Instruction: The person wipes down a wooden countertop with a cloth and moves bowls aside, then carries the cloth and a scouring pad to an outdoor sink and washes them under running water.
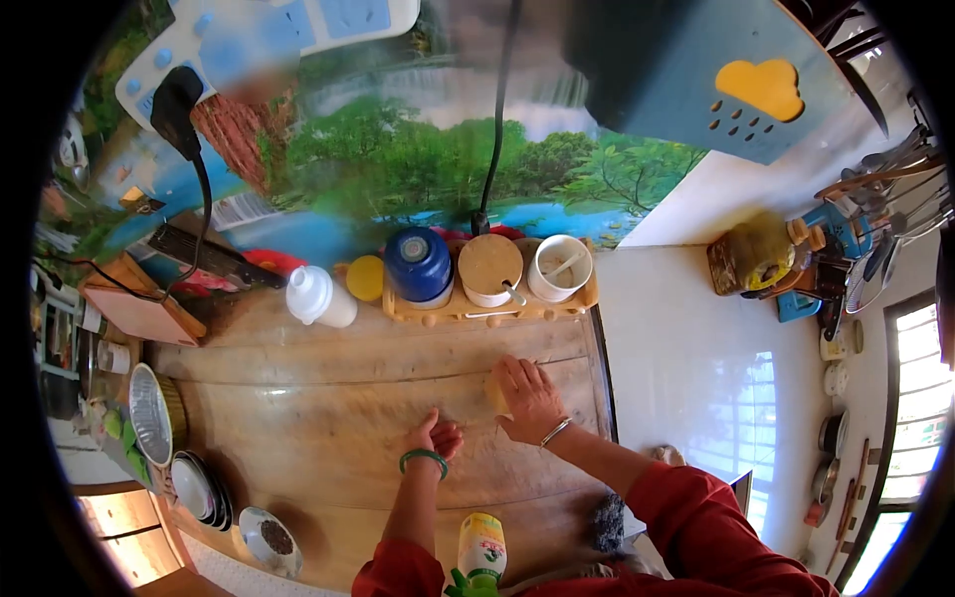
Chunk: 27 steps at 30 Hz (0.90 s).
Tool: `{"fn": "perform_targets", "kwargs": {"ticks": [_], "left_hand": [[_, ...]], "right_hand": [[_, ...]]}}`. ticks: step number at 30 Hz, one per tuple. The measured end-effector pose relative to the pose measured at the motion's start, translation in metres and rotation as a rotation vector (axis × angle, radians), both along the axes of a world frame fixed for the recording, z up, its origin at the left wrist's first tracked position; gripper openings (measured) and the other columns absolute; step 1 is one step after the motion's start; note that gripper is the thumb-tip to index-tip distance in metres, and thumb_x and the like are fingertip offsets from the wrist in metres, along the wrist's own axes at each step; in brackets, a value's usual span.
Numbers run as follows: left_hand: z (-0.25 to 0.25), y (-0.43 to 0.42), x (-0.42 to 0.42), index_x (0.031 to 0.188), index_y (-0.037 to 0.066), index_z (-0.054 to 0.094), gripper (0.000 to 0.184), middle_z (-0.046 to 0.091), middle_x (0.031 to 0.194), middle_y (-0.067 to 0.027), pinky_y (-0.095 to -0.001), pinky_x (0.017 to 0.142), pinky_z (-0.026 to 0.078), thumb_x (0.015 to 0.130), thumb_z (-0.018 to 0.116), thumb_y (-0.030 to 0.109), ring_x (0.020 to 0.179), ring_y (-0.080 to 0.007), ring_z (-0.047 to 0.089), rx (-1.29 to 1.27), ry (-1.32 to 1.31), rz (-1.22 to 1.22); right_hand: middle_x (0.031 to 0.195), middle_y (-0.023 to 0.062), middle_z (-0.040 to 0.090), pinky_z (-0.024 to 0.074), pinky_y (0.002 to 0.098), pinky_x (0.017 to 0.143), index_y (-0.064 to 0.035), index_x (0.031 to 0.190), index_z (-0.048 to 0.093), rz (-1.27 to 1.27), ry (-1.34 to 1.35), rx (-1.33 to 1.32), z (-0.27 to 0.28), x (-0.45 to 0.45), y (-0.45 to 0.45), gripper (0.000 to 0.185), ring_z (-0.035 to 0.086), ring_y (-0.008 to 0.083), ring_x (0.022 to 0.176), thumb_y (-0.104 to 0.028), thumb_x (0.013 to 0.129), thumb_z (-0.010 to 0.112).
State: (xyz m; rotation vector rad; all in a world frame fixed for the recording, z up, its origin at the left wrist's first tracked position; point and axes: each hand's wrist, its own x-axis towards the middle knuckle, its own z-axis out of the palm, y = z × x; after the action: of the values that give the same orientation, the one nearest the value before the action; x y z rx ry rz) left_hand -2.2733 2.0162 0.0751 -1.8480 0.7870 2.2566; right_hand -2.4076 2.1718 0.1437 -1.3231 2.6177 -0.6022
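Note:
My right hand (530, 398), with a silver bangle at the wrist, presses down on the wooden table (328, 418). Under its fingers shows the edge of a pale yellow sponge (495, 395), mostly hidden by the hand. To its left, my left hand (435, 436) hovers low over the wood, a green bangle on its wrist. Its fingers are curled in and the thumb sticks up; nothing shows in it. A yellow and white bottle with a green top (481, 547) is at the near edge, between my forearms.
Along the back stand a white bottle (321, 297), a blue-lidded jar (418, 265) and two cups (560, 269) in a wooden rack (438, 311). A metal bowl (157, 413), stacked dishes (202, 490) and a tilted bowl (271, 542) line the left. A black cable (494, 129) hangs behind.

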Motion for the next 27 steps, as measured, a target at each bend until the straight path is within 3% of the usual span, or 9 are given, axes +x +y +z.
{"fn": "perform_targets", "kwargs": {"ticks": [2,6,9,11,14,18,21,24,27], "left_hand": [[0.002,0.001,-0.001,0.069,0.000,0.057,0.042,0.060,0.063,-0.0125,-0.0311,0.047,0.052,0.072,0.065,0.041,0.053,-0.0238,0.060,0.016,-0.023,0.007],[0.006,0.004,-0.003,0.069,0.000,0.057,0.041,0.060,0.063,-0.0128,-0.0318,0.047,0.052,0.072,0.065,0.040,0.053,-0.0238,0.060,-0.004,-0.023,0.025],[0.006,0.004,-0.004,0.070,0.000,0.057,0.041,0.060,0.063,-0.0123,-0.0321,0.047,0.052,0.072,0.065,0.040,0.053,-0.0238,0.059,-0.026,-0.005,0.067],[0.005,0.004,-0.004,0.068,0.001,0.057,0.040,0.060,0.062,-0.0117,-0.0320,0.047,0.052,0.073,0.065,0.040,0.053,-0.0236,0.059,-0.027,-0.025,0.050],[0.004,0.005,-0.004,0.066,0.002,0.057,0.040,0.059,0.061,-0.0111,-0.0304,0.044,0.050,0.073,0.064,0.040,0.051,-0.0231,0.058,-0.021,-0.022,0.066],[0.003,0.001,0.000,0.065,0.003,0.057,0.042,0.059,0.060,-0.0109,-0.0285,0.041,0.048,0.074,0.063,0.043,0.049,-0.0225,0.057,-0.016,0.021,-0.029],[-0.003,0.000,0.002,0.065,0.004,0.057,0.043,0.060,0.061,-0.0106,-0.0283,0.041,0.046,0.074,0.061,0.046,0.049,-0.0222,0.057,0.001,-0.007,-0.056],[-0.007,0.000,0.003,0.065,0.004,0.057,0.044,0.060,0.060,-0.0105,-0.0288,0.042,0.046,0.073,0.062,0.047,0.049,-0.0226,0.057,0.000,-0.036,-0.047],[-0.011,0.000,0.004,0.065,0.004,0.057,0.044,0.060,0.060,-0.0104,-0.0286,0.041,0.045,0.072,0.063,0.047,0.049,-0.0233,0.057,0.012,-0.035,-0.067]], "right_hand": [[0.120,0.0180,0.038,0.0352,0.0420,0.088,0.0000,0.118,0.039,0.016,0.029,0.039,-0.002,-0.001,0.000,0.071,0.038,0.0321,0.108,-0.018,0.056,0.067],[0.116,0.0116,0.041,0.0397,0.0401,0.085,-0.0053,0.114,0.045,0.067,0.098,0.052,-0.003,-0.004,0.001,0.065,0.042,0.0293,0.103,-0.017,0.053,0.068],[0.115,0.0123,0.041,0.0414,0.0427,0.082,-0.0052,0.116,0.042,-0.003,-0.015,0.105,0.005,-0.004,0.003,0.067,0.043,0.0304,0.100,-0.024,0.057,0.068],[0.116,0.0136,0.039,0.0426,0.0447,0.078,-0.0062,0.119,0.039,-0.256,-0.144,0.200,0.004,-0.004,0.004,0.071,0.043,0.0317,0.098,-0.033,0.060,0.069],[0.119,0.0148,0.037,0.0425,0.0450,0.080,-0.0076,0.121,0.036,-0.301,-0.140,0.314,0.002,-0.003,0.009,0.075,0.042,0.0329,0.102,-0.038,0.061,0.069],[0.121,0.0151,0.035,0.0426,0.0437,0.081,-0.0081,0.121,0.037,-0.118,0.139,0.252,0.007,-0.006,0.019,0.077,0.040,0.0324,0.106,-0.038,0.059,0.071],[0.120,0.0147,0.036,0.0433,0.0414,0.080,-0.0072,0.120,0.040,0.141,0.101,0.250,-0.001,-0.011,0.023,0.066,0.040,0.0303,0.108,-0.017,0.060,0.064],[0.118,0.0139,0.038,0.0437,0.0408,0.080,-0.0085,0.119,0.041,0.131,0.075,0.221,-0.002,-0.014,0.023,0.064,0.040,0.0301,0.108,-0.012,0.058,0.060],[0.115,0.0152,0.041,0.0444,0.0432,0.080,-0.0088,0.120,0.041,0.075,0.004,0.099,0.008,-0.022,0.026,0.065,0.043,0.0325,0.105,-0.016,0.059,0.063]]}}
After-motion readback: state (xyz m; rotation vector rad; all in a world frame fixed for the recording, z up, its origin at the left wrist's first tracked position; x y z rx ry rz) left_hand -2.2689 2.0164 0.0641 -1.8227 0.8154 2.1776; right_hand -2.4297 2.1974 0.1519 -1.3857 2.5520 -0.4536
